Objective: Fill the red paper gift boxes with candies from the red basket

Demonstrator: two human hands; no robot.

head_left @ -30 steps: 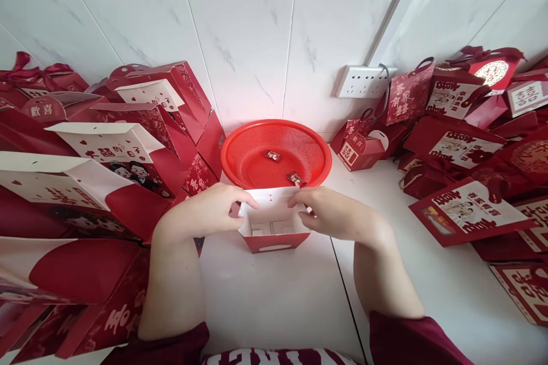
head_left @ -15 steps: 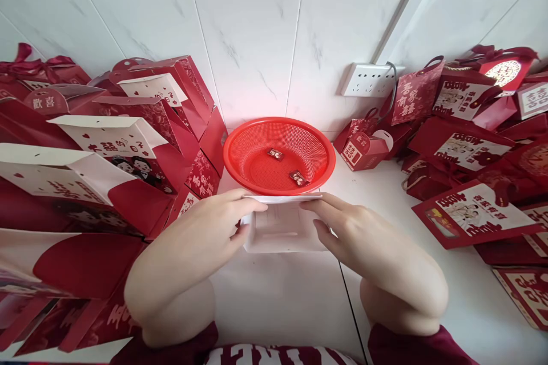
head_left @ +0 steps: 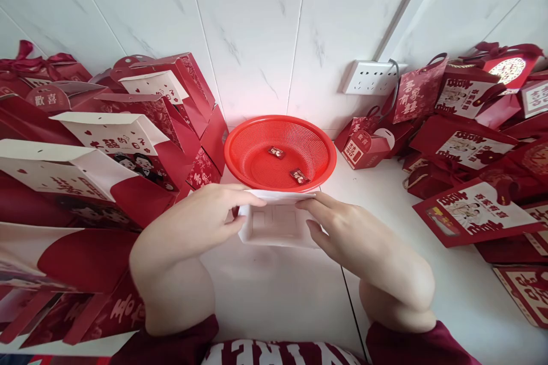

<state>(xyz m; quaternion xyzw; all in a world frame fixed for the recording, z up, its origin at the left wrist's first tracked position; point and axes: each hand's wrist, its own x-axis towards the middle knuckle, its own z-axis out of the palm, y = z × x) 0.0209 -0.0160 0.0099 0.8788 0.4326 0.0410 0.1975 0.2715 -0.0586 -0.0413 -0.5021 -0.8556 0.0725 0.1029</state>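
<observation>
A box with a white inside (head_left: 274,228) sits on the counter before me, its open side facing me. My left hand (head_left: 218,214) pinches the left end of its upper flap (head_left: 280,197) between thumb and fingers. At the flap's right end, my right hand (head_left: 336,217) has its fingers on the edge and its thumb at the box's right side. Just beyond the box stands a red plastic basket (head_left: 240,145). Inside the basket lie one small wrapped candy (head_left: 276,152) and a second wrapped candy (head_left: 299,176). The outer face of the box is hidden from me.
Many red and white gift boxes (head_left: 124,142) crowd the left side. More red gift boxes (head_left: 479,205) are piled on the right, with a small red box (head_left: 366,150) by the basket. A power strip (head_left: 370,78) is mounted on the tiled wall (head_left: 252,28).
The flap has tilted, so more of its white inner face shows, and the box's inside is seen more deeply. Both hands have shifted slightly up and left with it.
</observation>
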